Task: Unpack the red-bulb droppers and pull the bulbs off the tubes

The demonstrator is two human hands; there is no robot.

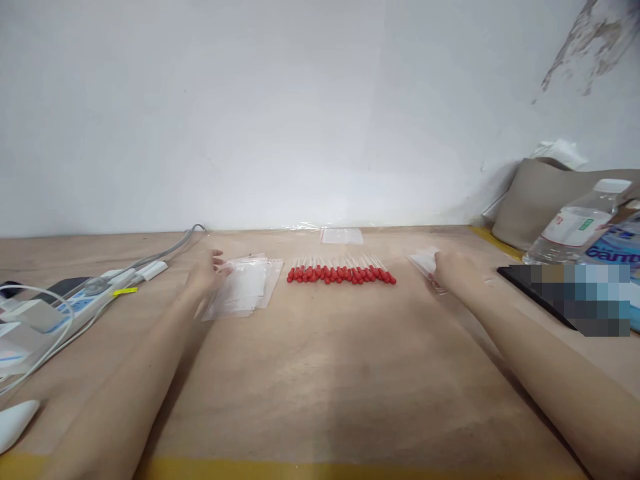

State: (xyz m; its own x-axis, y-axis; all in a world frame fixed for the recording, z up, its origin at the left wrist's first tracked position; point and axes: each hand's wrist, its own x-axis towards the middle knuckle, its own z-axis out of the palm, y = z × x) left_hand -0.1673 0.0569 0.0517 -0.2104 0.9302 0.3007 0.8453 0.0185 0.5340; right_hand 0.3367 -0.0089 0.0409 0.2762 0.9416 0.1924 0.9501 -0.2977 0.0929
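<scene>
My left hand (206, 275) is at the left edge of a stack of clear plastic bags (245, 287), its fingers apart and the fingertips by the upper corner. Over on the right, my right hand (453, 270) is closed on small clear plastic bags (424, 262), whose ends stick out to the left. Between the hands lies a row of thin pale sticks with red rounded heads (340, 273), the heads toward me. Behind the row, a flat clear packet (342, 236) rests near the wall.
A white power strip (83, 303) with plugs and cables runs along the left, with a white rounded object (17, 423) nearer. At right stand a clear bottle (575, 223), a grey-beige container (523, 200) and a dark flat device (537, 297). Yellow tape (225, 469) edges the wooden table.
</scene>
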